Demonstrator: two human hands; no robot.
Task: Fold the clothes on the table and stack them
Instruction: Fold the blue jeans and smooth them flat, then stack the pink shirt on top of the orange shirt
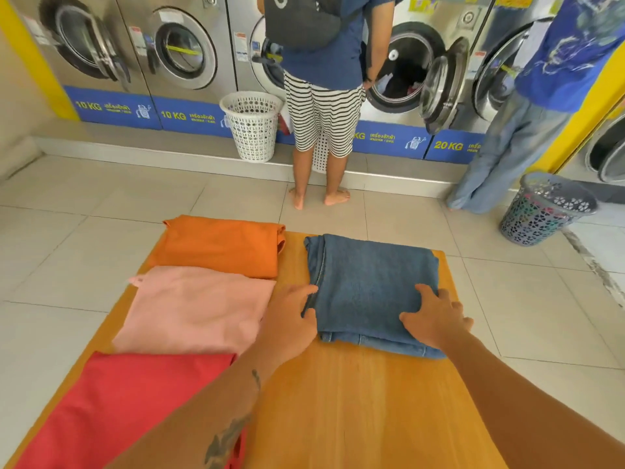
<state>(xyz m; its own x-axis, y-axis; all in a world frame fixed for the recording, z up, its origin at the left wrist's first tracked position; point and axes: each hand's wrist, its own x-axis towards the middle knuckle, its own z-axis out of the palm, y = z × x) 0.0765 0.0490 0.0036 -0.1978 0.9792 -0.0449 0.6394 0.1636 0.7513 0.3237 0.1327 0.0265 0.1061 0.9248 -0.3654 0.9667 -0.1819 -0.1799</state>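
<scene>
Folded blue jeans [368, 286] lie at the far right of the wooden table [355, 407]. My left hand [291, 323] grips their left edge, fingertips tucked under the fold. My right hand [436, 319] lies flat on their near right corner, fingers spread. Along the table's left side lie three folded garments side by side: an orange one [220, 245] farthest, a pink one [196, 309] in the middle, a red one [111, 411] nearest. My left forearm crosses over the red one.
Beyond the table is a tiled floor and a row of washing machines. Two people stand there, one at an open washer door [443, 86]. A white laundry basket [252, 125] stands by the machines and a grey basket [544, 208] at right.
</scene>
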